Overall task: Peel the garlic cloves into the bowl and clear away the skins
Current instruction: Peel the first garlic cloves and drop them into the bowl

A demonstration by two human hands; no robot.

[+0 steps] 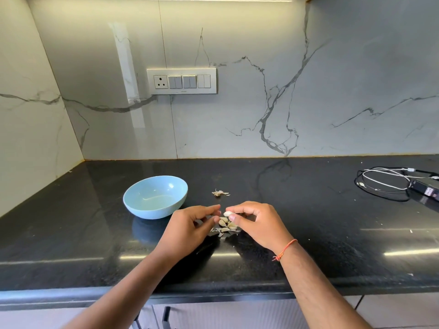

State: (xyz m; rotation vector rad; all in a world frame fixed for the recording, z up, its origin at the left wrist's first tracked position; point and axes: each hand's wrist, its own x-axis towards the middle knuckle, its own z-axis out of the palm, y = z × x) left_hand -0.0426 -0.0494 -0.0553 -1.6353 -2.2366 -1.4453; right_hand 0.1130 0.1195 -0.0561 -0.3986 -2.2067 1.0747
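Observation:
A light blue bowl [155,197] stands on the black counter [308,233], left of my hands; nothing shows inside it. My right hand [255,222] pinches a pale garlic clove [227,213] between thumb and fingers, just above the counter. My left hand [190,227] hovers beside it, fingers loosely curled, fingertips close to the clove and holding nothing that I can see. Under and between my hands lies a small heap of unpeeled cloves [228,225] with bits of papery skin [216,230]. A dry root scrap with skin [219,193] lies a little farther back.
Coiled black and white cables [382,181] and a dark box [427,191] sit at the counter's far right. A marble backsplash with a switch panel [181,81] rises behind. The counter's front edge runs below my forearms, with cabinet handles underneath.

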